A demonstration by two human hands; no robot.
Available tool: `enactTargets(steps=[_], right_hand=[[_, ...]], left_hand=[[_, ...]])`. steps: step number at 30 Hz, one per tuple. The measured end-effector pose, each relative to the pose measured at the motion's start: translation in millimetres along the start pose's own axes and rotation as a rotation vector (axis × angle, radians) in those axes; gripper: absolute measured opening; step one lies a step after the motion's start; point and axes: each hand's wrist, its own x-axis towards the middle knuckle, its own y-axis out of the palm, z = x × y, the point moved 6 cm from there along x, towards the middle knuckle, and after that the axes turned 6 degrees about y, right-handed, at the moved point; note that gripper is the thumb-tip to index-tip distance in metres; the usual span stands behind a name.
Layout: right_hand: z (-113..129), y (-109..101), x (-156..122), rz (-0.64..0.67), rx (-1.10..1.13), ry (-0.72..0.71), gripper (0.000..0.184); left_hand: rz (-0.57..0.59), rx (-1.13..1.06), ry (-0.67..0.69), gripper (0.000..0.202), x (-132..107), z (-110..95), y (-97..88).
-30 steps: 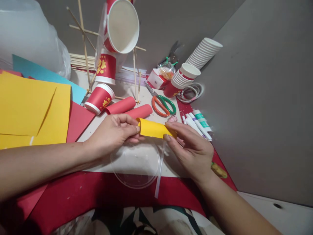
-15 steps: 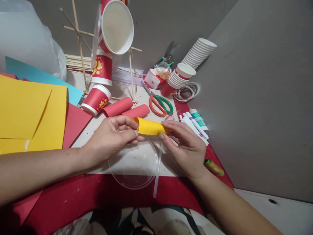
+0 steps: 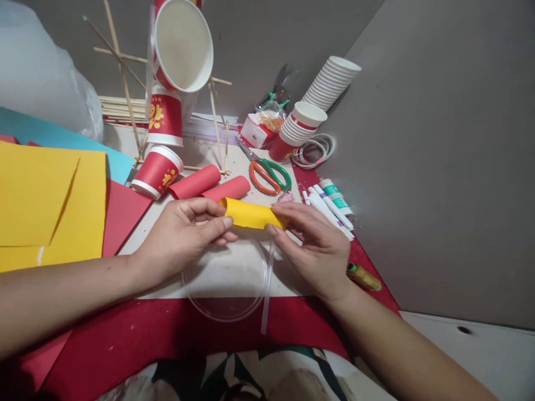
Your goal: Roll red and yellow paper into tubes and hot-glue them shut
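Observation:
A short yellow paper tube lies sideways between my hands, above a clear round plastic lid. The fingers and thumb of my left hand pinch its left end. Its right end is gripped by my right hand, thumb below and fingers on top. A translucent white stick slants down beside the lid, its upper end near my right thumb. Just behind the yellow tube rest two red paper tubes. Scissors with orange and green handles lie open behind them.
Red paper cups are joined together at the back left, by a frame of wooden sticks. Yellow paper sheets cover the left side. Stacked cups, coiled cable, white sticks and a gold-handled tool are on the right.
The whole view has shifted slightly, so most things appear a little further left. Both hands keep the yellow paper tube in nearly the same pose.

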Motion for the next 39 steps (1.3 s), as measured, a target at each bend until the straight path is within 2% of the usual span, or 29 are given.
enactTargets(steps=[4,8,12,19,23,32,39], right_hand=[[-2,-11,2,-0.064,0.122,0.061,0.026],[-11,-25,5,-0.148,0.229,0.178,0.016],[-14,-20,8,-0.049,0.272,0.274,0.016],[-11,-2,10,0.158,0.444,0.412,0.048],[-11,3,8,0.200,0.474,0.519,0.050],[-8,2,9,0.215,0.386,0.529,0.039],[-10,0,8,0.136,0.351,0.510,0.029]], left_hand=[[-0.020,0.027,0.006,0.012,6,-3,-5.3],[-0.057,0.015,-0.028,0.008,11,-1,-9.5],[-0.097,-0.022,-0.035,0.005,13,1,-12.4],[-0.076,0.047,-0.031,0.011,13,0,-11.1],[-0.063,0.056,0.000,0.014,12,1,-9.3],[-0.036,0.023,-0.023,0.012,11,4,-9.1],[0.082,-0.066,-0.089,0.015,13,5,-1.6]])
